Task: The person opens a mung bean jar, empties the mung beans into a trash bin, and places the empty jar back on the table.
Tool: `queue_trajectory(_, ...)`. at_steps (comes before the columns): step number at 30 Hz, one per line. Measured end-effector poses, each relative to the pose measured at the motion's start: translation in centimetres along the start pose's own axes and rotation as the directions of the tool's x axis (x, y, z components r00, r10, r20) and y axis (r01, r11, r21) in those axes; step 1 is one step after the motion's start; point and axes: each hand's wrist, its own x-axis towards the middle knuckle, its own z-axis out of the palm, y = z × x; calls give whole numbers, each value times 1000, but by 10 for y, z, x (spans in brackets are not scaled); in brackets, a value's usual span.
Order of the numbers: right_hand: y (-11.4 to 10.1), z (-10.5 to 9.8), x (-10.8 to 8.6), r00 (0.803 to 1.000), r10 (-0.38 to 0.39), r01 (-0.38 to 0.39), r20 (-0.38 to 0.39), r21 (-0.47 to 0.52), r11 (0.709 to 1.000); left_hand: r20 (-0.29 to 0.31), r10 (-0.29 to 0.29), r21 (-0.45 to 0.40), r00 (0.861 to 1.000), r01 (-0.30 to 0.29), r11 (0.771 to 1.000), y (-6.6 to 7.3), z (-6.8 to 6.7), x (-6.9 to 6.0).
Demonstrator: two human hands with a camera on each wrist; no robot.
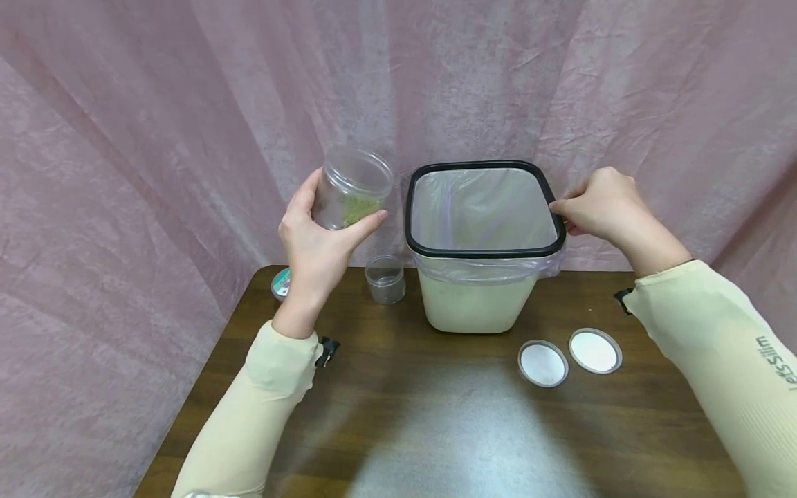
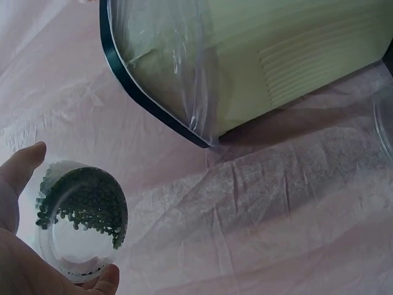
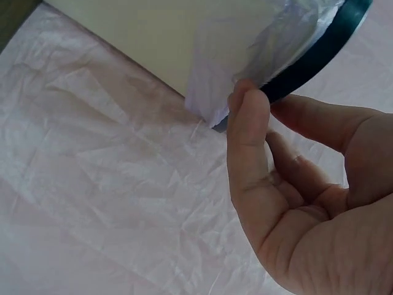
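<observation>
My left hand grips a clear jar with small green beads inside, raised and tilted left of the bin. In the left wrist view the beads lie along one side of the jar, seen through its base. The pale green bin has a black rim and a translucent liner folded over its edge. With thumb and fingers my right hand pinches the rim's right side; the right wrist view shows the fingertips around the dark rim.
A second clear jar stands left of the bin on the wooden table. Two round lids lie at the bin's front right. Partly behind my left wrist is a teal-labelled round item. Pink curtain hangs behind.
</observation>
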Motion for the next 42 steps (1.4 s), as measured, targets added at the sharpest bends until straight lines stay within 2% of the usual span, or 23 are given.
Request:
queue_trajectory(4, -1, 1, 3, 1000, -2, 2, 10, -23, 1000, 8, 19, 69, 1000, -19, 997, -13, 4, 8)
queue_trajectory(8, -3, 3, 6, 1000, 18, -18, 5, 1, 1000, 22, 48, 175, 999, -51, 983, -24, 7, 18)
queue_trajectory(13, -8, 6, 8, 1000, 28, -28, 1, -12, 1000, 72, 77, 290, 994, -95, 952, -25, 10, 28)
queue_trajectory(18, -14, 7, 12, 1000, 3, -4, -15, -90, 996, 148, 147, 319, 978, -188, 929, -21, 14, 40)
queue_trajectory(21, -19, 6, 16, 1000, -22, 18, -17, -172, 985, 200, 209, 315, 957, -265, 911, -15, 19, 48)
queue_trajectory(23, -22, 5, 18, 1000, -29, 27, -5, -215, 976, 243, 245, 317, 939, -315, 895, -11, 21, 53)
queue_trajectory(27, -25, 4, 19, 999, -14, 22, 35, -240, 970, 325, 315, 340, 892, -421, 841, -6, 24, 58)
queue_trajectory(30, -25, 3, 20, 998, 10, 5, 66, -219, 976, 374, 324, 346, 869, -455, 820, -4, 28, 61)
queue_trajectory(35, -24, 2, 22, 995, 38, -21, 91, -183, 983, 426, 323, 345, 845, -482, 805, 0, 35, 64)
queue_trajectory(38, -22, 2, 23, 995, 53, -38, 85, -161, 986, 453, 340, 351, 824, -515, 782, 1, 39, 67)
queue_trajectory(42, -21, 2, 24, 995, 53, -40, 87, -145, 989, 473, 396, 355, 787, -581, 732, 0, 43, 70)
